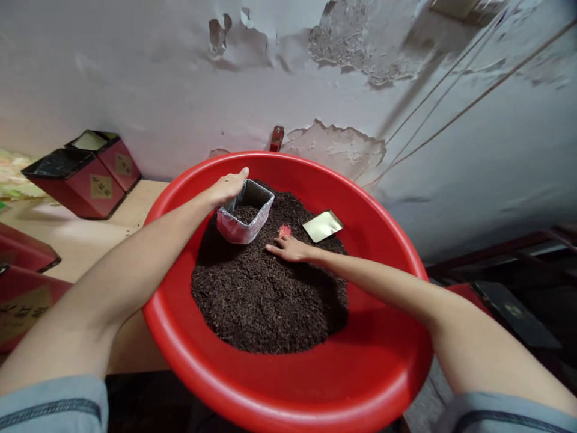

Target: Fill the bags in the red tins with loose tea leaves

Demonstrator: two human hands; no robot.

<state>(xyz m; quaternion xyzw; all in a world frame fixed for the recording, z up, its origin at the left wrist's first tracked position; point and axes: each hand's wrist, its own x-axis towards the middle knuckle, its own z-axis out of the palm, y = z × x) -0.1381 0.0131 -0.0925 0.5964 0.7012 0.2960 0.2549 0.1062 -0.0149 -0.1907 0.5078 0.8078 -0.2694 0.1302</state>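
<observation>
A big red plastic basin (383, 361) holds a heap of dark loose tea leaves (270, 300). My left hand (229, 186) grips the near-left side of an open box wrapped in clear plastic (243, 231), its thumb up at the rim. Some tea leaves lie inside this box, which rests on the heap. My right hand (291, 248) is palm down on the leaves with its fingers apart. Its fingertips are by a small red patterned piece (284, 231), partly hidden; I cannot tell whether they touch it. A shiny gold packet (323, 226) lies on the leaves beyond my right wrist.
Red boxes with gold labels (101, 183) stand on a wooden table (148, 198) at the left, and more red boxes (27, 300) are nearer me. Behind the basin is a peeling wall (157, 72) with strings running down it. A dark box (514, 310) sits at the right.
</observation>
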